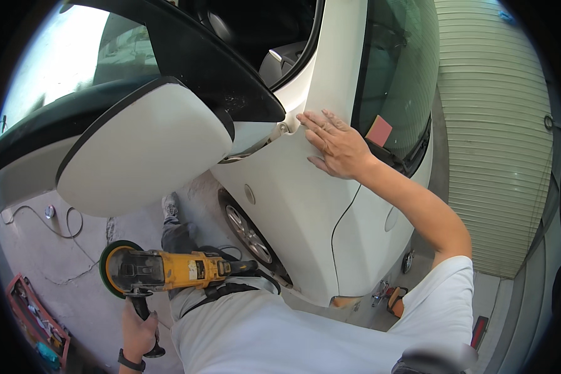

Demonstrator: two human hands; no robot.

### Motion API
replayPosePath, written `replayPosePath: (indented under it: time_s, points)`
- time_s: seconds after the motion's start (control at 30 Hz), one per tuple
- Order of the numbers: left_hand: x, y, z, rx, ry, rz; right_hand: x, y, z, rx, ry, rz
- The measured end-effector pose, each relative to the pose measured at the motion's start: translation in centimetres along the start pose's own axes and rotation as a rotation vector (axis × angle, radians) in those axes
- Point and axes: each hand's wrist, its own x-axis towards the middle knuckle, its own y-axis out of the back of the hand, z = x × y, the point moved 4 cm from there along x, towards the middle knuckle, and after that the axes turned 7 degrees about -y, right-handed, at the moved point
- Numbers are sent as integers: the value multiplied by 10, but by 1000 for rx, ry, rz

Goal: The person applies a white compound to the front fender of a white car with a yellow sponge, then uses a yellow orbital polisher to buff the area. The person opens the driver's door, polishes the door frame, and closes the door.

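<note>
My left hand [138, 330] grips the black side handle of a yellow and black power polisher [181, 269]. The polisher lies level across the front of my waist, with its round green-edged pad [111, 269] at the left end. On the white car's fender [293, 193], my right hand [340, 146] rests with fingers stretched out, palm down. Its dusty fingertips reach the seam at the base of the windshield pillar, beside the opened door. A pink square pad [378, 131] sits at the lower edge of the windshield [396, 75], just right of that hand.
The open door's white side mirror [149, 149] juts out at the left. Below the fender is the front wheel [248, 234]. A thin black cable [333, 240] runs down the bodywork. A red tray of tools [37, 318] stands on the floor, and a ribbed shutter [492, 137] lies right.
</note>
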Motion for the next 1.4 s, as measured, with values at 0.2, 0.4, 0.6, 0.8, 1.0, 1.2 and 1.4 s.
replayPosePath:
  time_s: [0.2,0.4,0.6,0.8,1.0,1.2,1.4]
  points:
    - [-1,0,1,16,-34,-30,-2,28,39,-63,-131,503]
    - [-3,-2,1,-50,42,-17,-43,-17,-6,48,14,-87]
    - [-2,-2,14,13,25,-53,-42,-14,40,82,-104,487]
    - [-6,-5,22,297,-60,1,-98,-176,-154,473,177,97]
    - [-21,-31,53,439,-427,-118,-87,-176,-336,1864,-2,-331]
    - [-19,-65,116,528,-630,-466,-135,-219,-363,1832,-160,8]
    - [18,-127,162,439,-804,-738,-270,-163,-285,1546,-643,51]
